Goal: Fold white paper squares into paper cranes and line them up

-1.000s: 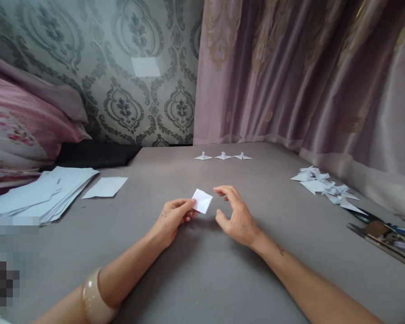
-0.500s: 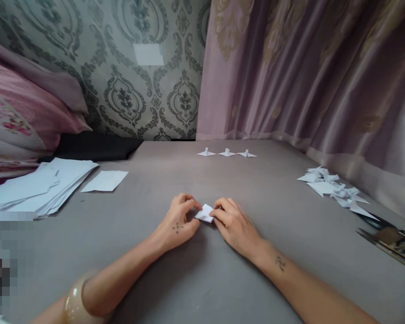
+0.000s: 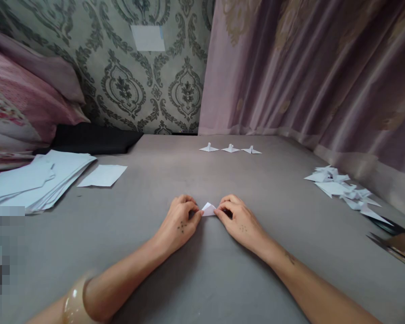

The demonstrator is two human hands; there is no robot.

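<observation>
A small folded piece of white paper [image 3: 208, 209] is held between my two hands, just above or on the grey tabletop [image 3: 202, 270]; I cannot tell whether it touches the surface. My left hand [image 3: 184, 218] pinches its left corner between thumb and fingers. On the opposite side, my right hand [image 3: 238, 218] pinches the right corner the same way. The paper's upper edge comes to a point. Far ahead, three folded paper cranes [image 3: 230, 148] stand in a row.
A stack of white paper [image 3: 64, 175] lies at the left, with one square sheet [image 3: 103, 175] beside it. Several folded paper cranes [image 3: 347, 186] are heaped at the right, near scissors [image 3: 381, 243]. Black cloth [image 3: 94, 137] lies at the back left; a curtain [image 3: 273, 67] borders the right.
My right hand has shifted from over the paper to its right corner, and my left thumb has closed onto the left corner. The paper now shows a triangular outline. The view has tilted slightly.
</observation>
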